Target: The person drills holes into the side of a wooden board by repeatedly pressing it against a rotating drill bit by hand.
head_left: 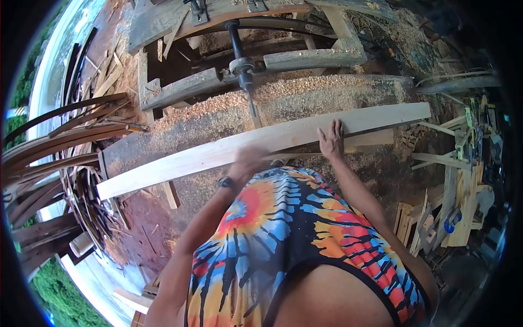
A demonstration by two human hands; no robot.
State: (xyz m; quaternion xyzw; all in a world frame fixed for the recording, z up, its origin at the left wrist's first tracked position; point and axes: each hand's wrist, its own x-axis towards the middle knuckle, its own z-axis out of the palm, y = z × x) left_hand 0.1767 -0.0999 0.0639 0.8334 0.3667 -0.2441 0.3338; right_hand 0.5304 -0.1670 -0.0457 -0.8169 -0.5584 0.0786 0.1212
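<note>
A long pale plank (218, 152) lies across the work surface in front of me, running from lower left to upper right. My right hand (331, 140) rests on the plank's near part, fingers stretched out over its face. Near the plank's middle, at the edge closest to my body, is my left hand (250, 161); motion smears its fingers, so its grip cannot be made out. A dark watch (226, 182) is on that wrist. Beyond the plank, a drill bit (253, 109) in a metal spindle (242, 66) points toward its far edge, between my hands.
A wooden frame (313, 58) carries the spindle, with wood shavings (207, 109) heaped along it. Dark curved strips (71, 139) stack at left. Wood offcuts (463, 207) and a blue round object (452, 222) are at right. Someone's legs (430, 30) show at upper right.
</note>
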